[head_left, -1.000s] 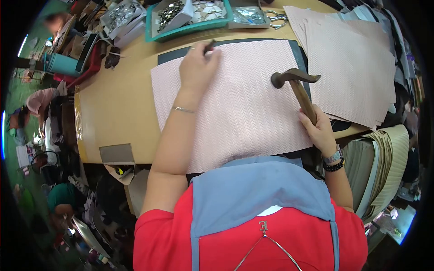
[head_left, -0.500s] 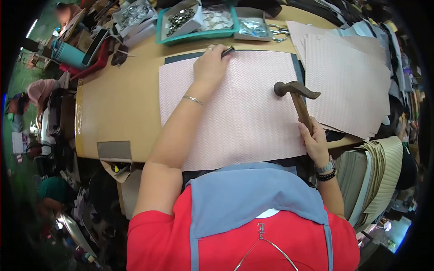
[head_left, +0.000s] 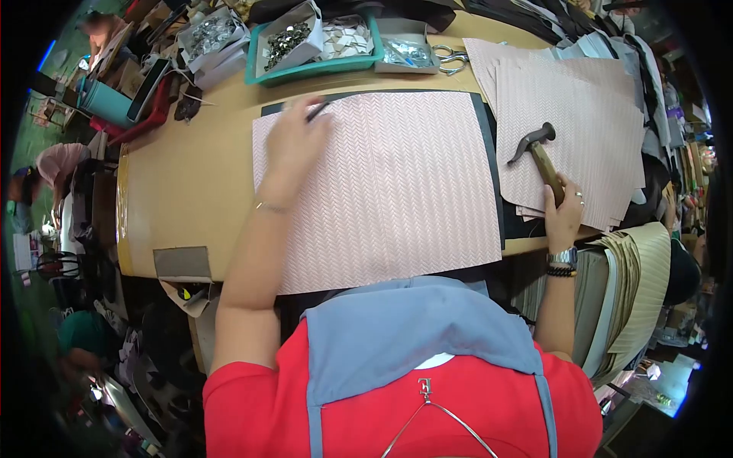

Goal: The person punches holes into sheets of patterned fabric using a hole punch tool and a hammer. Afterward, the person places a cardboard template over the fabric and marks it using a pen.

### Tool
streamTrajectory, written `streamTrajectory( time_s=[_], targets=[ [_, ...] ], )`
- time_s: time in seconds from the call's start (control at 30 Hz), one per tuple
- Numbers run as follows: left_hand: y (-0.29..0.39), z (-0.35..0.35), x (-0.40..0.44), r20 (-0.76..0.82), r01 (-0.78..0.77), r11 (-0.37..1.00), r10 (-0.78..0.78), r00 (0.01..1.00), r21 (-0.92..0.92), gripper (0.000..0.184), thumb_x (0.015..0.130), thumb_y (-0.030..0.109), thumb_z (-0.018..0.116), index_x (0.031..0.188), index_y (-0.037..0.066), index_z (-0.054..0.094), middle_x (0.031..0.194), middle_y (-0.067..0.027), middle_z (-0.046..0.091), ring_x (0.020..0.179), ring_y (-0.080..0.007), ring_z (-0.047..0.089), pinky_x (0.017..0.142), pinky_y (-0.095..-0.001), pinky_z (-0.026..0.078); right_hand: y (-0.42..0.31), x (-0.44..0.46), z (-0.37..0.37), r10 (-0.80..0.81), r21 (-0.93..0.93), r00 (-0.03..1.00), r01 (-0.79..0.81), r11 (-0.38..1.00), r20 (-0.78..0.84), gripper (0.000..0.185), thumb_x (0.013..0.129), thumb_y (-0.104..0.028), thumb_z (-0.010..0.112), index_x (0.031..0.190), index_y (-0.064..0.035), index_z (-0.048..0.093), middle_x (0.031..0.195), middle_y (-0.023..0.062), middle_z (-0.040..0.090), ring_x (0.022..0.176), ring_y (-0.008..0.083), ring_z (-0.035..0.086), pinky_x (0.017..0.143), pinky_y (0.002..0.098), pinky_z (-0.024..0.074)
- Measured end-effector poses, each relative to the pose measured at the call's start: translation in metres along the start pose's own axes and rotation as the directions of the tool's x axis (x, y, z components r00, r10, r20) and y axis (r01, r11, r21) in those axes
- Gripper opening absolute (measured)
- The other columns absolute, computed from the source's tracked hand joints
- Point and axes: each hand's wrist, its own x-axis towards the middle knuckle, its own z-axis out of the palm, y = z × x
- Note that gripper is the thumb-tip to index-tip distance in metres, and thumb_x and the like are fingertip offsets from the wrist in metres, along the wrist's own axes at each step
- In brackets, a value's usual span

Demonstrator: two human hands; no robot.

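Observation:
My left hand [head_left: 299, 137], slightly blurred, is over the upper left part of a pale pink herringbone sheet [head_left: 389, 191]. Its fingers are closed on a short dark tool [head_left: 317, 111]. Under the sheet, a dark mat [head_left: 492, 172] shows along the top and right edges. Off to the right, my right hand [head_left: 563, 217] grips the wooden handle of a hammer [head_left: 547, 169]. The hammer's metal head is over a stack of similar pink sheets [head_left: 580, 114].
A teal tray [head_left: 313, 71] with small metal and white pieces, a box of clear packets [head_left: 408, 53] and scissors [head_left: 452, 59] line the table's far side. Folded sheets [head_left: 634, 298] hang at the right. People are at the far left.
The hammer has moved right, from over the middle sheet to over the stack, and its head has turned round. My left hand has moved left with the dark tool.

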Motion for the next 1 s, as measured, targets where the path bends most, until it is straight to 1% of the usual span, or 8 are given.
streamTrajectory(
  time_s=[0.13, 0.23, 0.33, 0.37, 0.47, 0.7, 0.9, 1.0],
  targets=[
    [-0.064, -0.05, -0.041, -0.103, 0.162, 0.987, -0.163, 0.981, -0.018, 0.038, 0.085, 0.018, 0.069, 0.115, -0.003, 0.058, 0.108, -0.0135, 0.065, 0.098, -0.0231, 0.062, 0.086, -0.033, 0.048, -0.066, -0.011, -0.001, -0.177, 0.323, 0.972, 0.12, 0.939, 0.154, 0.032, 0.086, -0.024, 0.065, 0.11, -0.0042, 0.062, 0.111, 0.0147, 0.063, 0.102, 0.0331, 0.058, 0.09, 0.0415, 0.0434],
    [-0.09, -0.061, -0.067, -0.113, 0.328, 0.938, -0.34, 0.934, -0.116, 0.038, 0.086, 0.017, 0.068, 0.114, -0.007, 0.056, 0.106, -0.015, 0.065, 0.093, -0.0186, 0.062, 0.083, -0.0307, 0.048, -0.118, -0.015, 0.002, -0.317, 0.308, 0.942, 0.27, 0.912, 0.114, 0.032, 0.082, -0.02, 0.07, 0.107, -0.0018, 0.062, 0.111, 0.0159, 0.063, 0.102, 0.0339, 0.058, 0.09, 0.0408, 0.0436],
    [-0.077, -0.063, -0.081, -0.071, 0.42, 0.84, -0.469, 0.881, -0.343, 0.036, 0.087, 0.013, 0.069, 0.113, -0.007, 0.056, 0.102, -0.011, 0.064, 0.09, -0.0115, 0.059, 0.081, -0.0253, 0.047, -0.123, -0.011, 0.014, -0.251, 0.441, 0.963, 0.186, 0.878, 0.094, 0.037, 0.076, -0.014, 0.074, 0.108, -0.001, 0.061, 0.106, 0.0163, 0.063, 0.102, 0.0335, 0.059, 0.088, 0.038, 0.0447],
    [-0.077, -0.059, -0.084, -0.081, 0.416, 0.828, -0.476, 0.876, -0.376, 0.035, 0.086, 0.012, 0.069, 0.113, -0.007, 0.056, 0.1, -0.0093, 0.064, 0.089, -0.0099, 0.058, 0.081, -0.0241, 0.046, -0.121, -0.01, 0.017, -0.191, 0.564, 0.977, 0.103, 0.819, 0.098, 0.039, 0.075, -0.009, 0.075, 0.11, -0.0003, 0.059, 0.097, 0.0116, 0.062, 0.087, 0.0217, 0.059, 0.076, 0.0291, 0.047],
    [-0.082, -0.049, -0.09, -0.149, 0.293, 0.843, -0.395, 0.907, -0.451, 0.033, 0.087, 0.01, 0.069, 0.112, -0.005, 0.056, 0.098, -0.0068, 0.062, 0.087, -0.0094, 0.056, 0.081, -0.0232, 0.046, -0.106, -0.006, 0.028, 0.127, 0.663, 0.877, -0.439, 0.607, 0.464, 0.037, 0.078, -0.007, 0.073, 0.111, 0.0008, 0.058, 0.093, 0.0053, 0.058, 0.072, 0.0091, 0.05, 0.063, 0.0201, 0.0431],
    [-0.084, -0.043, -0.091, -0.189, 0.21, 0.832, -0.348, 0.918, -0.514, 0.033, 0.087, 0.01, 0.069, 0.114, -0.005, 0.055, 0.098, -0.0067, 0.062, 0.088, -0.0102, 0.056, 0.081, -0.0231, 0.046, -0.115, -0.008, 0.026, 0.109, 0.642, 0.939, -0.306, 0.703, 0.328, 0.033, 0.081, -0.005, 0.071, 0.11, 0.0016, 0.057, 0.084, -0.0017, 0.058, 0.066, 0.0022, 0.041, 0.057, 0.0171, 0.0373],
    [-0.084, -0.044, -0.092, -0.202, 0.24, 0.834, -0.38, 0.903, -0.496, 0.035, 0.086, 0.008, 0.07, 0.115, -0.005, 0.054, 0.095, -0.0066, 0.062, 0.086, -0.01, 0.057, 0.08, -0.0224, 0.046, -0.1, 0.004, 0.031, 0.138, 0.724, 0.818, -0.563, 0.399, 0.559, 0.032, 0.081, -0.002, 0.071, 0.109, -0.0005, 0.056, 0.085, -0.0015, 0.057, 0.064, -0.0007, 0.041, 0.053, 0.0137, 0.0346],
    [-0.081, -0.045, -0.091, -0.177, 0.276, 0.812, -0.415, 0.892, -0.514, 0.035, 0.085, 0.006, 0.07, 0.115, -0.005, 0.053, 0.096, -0.0072, 0.059, 0.089, -0.0112, 0.055, 0.082, -0.0239, 0.047, -0.096, 0.0, 0.037, 0.145, 0.744, 0.836, -0.539, 0.395, 0.529, 0.03, 0.081, -0.002, 0.07, 0.107, -0.0008, 0.056, 0.083, -0.0033, 0.055, 0.062, -0.0014, 0.04, 0.051, 0.0126, 0.033]
  ],
)
